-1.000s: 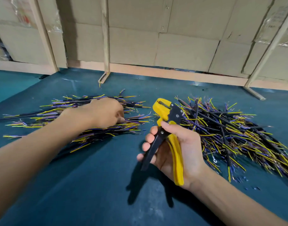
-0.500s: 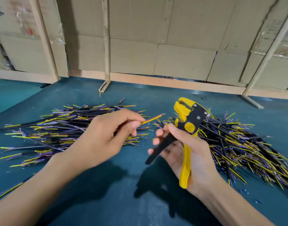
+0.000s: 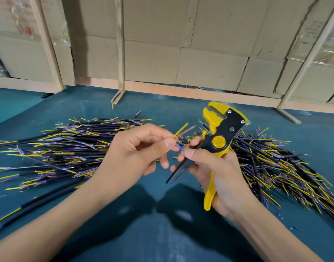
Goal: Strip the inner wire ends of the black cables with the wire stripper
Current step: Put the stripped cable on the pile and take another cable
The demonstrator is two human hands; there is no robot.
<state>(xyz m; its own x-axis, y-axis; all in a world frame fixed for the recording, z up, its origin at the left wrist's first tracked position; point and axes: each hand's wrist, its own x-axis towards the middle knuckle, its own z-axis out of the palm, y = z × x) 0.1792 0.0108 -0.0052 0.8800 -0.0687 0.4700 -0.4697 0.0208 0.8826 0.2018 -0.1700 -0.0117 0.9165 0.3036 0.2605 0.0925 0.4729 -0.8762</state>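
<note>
My left hand [image 3: 135,154] pinches one cable end above the mat; its inner wires [image 3: 181,130], a yellow, a brownish and a blue one, fan out past my fingertips. Its black sheath is hidden inside my fist. My right hand [image 3: 209,167] grips the yellow-and-black wire stripper [image 3: 220,140] by its handles, jaws pointing up and away. My right thumb and forefinger touch the blue wire just below the jaws. One heap of black cables [image 3: 67,148] lies to the left, another heap [image 3: 276,167] to the right.
Everything rests on a dark teal mat [image 3: 162,233]. A wall of cardboard boxes [image 3: 209,53] with wooden posts [image 3: 119,44] closes off the far edge. Small snippets of insulation [image 3: 293,227] dot the mat at the right.
My left hand pulled a cable out of the left heap and lifted it toward the stripper. My right hand raised the stripper and brought it in until thumb and forefinger reach the wires.
</note>
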